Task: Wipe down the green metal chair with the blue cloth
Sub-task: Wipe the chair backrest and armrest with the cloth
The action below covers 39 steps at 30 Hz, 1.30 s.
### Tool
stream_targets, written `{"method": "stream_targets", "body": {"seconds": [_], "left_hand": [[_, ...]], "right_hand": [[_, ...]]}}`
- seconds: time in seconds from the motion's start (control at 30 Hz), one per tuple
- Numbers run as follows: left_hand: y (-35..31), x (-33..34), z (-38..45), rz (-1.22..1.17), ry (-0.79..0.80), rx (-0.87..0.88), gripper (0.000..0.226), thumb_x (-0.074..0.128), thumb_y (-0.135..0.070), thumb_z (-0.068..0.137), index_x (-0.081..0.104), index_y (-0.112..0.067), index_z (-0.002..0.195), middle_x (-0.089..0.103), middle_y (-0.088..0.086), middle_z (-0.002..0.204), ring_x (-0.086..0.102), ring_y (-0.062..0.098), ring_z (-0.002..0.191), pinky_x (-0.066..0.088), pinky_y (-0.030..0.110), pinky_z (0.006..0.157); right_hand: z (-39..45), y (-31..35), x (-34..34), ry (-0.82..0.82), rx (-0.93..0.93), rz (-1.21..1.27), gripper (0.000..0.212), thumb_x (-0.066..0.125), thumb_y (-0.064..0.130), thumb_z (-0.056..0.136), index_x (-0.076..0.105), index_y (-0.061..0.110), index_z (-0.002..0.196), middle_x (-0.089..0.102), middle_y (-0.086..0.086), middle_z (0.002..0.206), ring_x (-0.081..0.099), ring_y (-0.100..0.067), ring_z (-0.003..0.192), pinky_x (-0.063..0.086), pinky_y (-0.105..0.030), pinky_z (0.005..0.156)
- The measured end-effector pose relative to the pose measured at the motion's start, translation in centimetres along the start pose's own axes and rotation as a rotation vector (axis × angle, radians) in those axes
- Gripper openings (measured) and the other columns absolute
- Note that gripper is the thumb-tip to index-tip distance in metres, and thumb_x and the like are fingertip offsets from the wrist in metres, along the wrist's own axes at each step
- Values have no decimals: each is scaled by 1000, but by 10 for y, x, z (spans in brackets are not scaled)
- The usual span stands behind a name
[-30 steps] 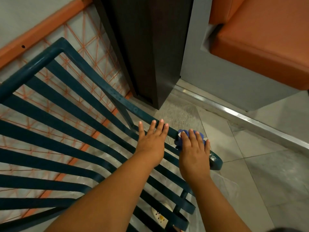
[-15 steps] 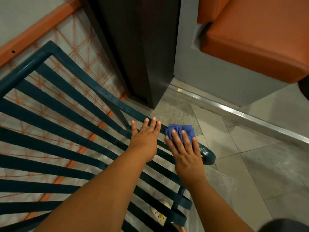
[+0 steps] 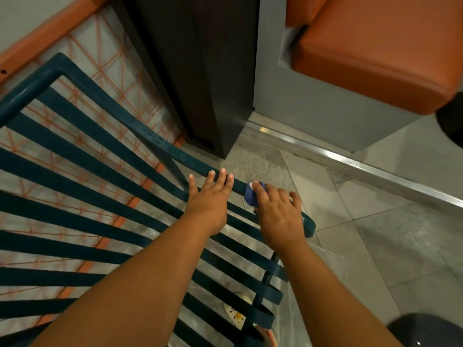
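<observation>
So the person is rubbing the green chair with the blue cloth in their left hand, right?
Not quite. The blue cloth is under the right hand, pressed on the green chair rail. The left hand just rests flat on the slats, holding nothing. The head view shows it.

Dim warm light, wide-angle edge distortion

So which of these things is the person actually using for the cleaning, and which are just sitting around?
Part of the job:
- green metal chair, being wiped
- blue cloth, bunched on the chair's rail
- right hand, gripping the cloth
- left hand, laid flat on the slats

Just lying about:
- orange cushioned seat
- dark wooden panel
- tiled floor
- slipper under the chair
</observation>
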<state>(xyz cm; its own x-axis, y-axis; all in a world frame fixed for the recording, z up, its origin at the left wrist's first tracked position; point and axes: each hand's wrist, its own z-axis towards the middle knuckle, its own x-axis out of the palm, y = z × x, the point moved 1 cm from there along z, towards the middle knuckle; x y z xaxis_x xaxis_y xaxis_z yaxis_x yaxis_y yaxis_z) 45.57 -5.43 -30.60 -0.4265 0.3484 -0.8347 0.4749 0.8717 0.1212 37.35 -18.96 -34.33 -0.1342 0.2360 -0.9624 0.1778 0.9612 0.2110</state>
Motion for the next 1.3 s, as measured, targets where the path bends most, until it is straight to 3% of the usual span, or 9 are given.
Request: {"method": "stream_targets", "body": {"seconds": [0.17,0.33,0.57,0.67,0.8,0.93,1.1,1.2,1.3], "left_hand": [[0,3,1,1,-17,0,109,60,0,82,-24,-24,147,-28,1,156,-22,25,144,-11,62,111],[-2,4,-1,12,-23,-5,110,62,-2,82,-24,-24,147,-27,1,156,-21,25,144,-8,62,112],[0,3,-1,10,-28,17,109,61,-1,82,-24,-24,147,-27,2,156,-22,25,144,-11,62,111],[0,4,-1,11,-16,19,111,62,-1,81,-25,-24,147,-28,2,156,-23,26,143,-10,62,111],[-2,4,0,1,-12,23,110,61,-2,81,-25,-23,146,-29,3,155,-23,26,143,-10,61,111],[-2,4,-1,20,-30,14,110,61,-2,81,-25,-24,146,-29,3,155,-23,26,143,-11,61,110],[-5,8,-5,36,-47,-3,111,62,-10,83,-29,-24,144,-31,5,154,-24,28,142,-12,61,110],[-16,13,-10,51,-72,4,115,62,-14,83,-37,-30,139,-41,7,148,-31,31,139,-14,63,109],[-38,15,-15,89,-106,60,118,61,-12,81,-41,-35,136,-48,6,144,-36,31,136,-18,63,106]], "right_hand": [[5,-14,-27,68,118,28,29,31,36,100,51,26,120,61,3,112,54,-21,112,16,-51,111],[52,6,-55,541,193,-10,9,56,25,88,54,24,97,54,1,85,53,-21,90,37,-40,96],[-11,-32,-13,-40,42,321,30,38,37,99,53,23,121,60,1,109,54,-18,98,43,-37,92],[-11,-60,-9,27,209,419,33,32,42,98,56,20,95,62,0,87,58,-19,82,49,-41,79],[22,-52,-23,301,313,397,41,28,41,99,61,18,98,65,-10,98,57,-25,87,47,-38,80],[14,-24,-14,72,179,157,47,28,62,93,56,26,106,62,1,95,57,-20,87,45,-41,87],[-24,-34,19,-144,69,81,56,58,39,91,36,28,142,57,-7,122,52,-27,107,41,-43,92],[-13,-40,9,-151,103,241,36,38,43,97,51,25,126,59,-3,111,54,-23,99,42,-39,85],[7,-36,1,-105,224,232,43,23,49,98,55,21,97,61,-3,90,58,-25,84,41,-38,74]]}}
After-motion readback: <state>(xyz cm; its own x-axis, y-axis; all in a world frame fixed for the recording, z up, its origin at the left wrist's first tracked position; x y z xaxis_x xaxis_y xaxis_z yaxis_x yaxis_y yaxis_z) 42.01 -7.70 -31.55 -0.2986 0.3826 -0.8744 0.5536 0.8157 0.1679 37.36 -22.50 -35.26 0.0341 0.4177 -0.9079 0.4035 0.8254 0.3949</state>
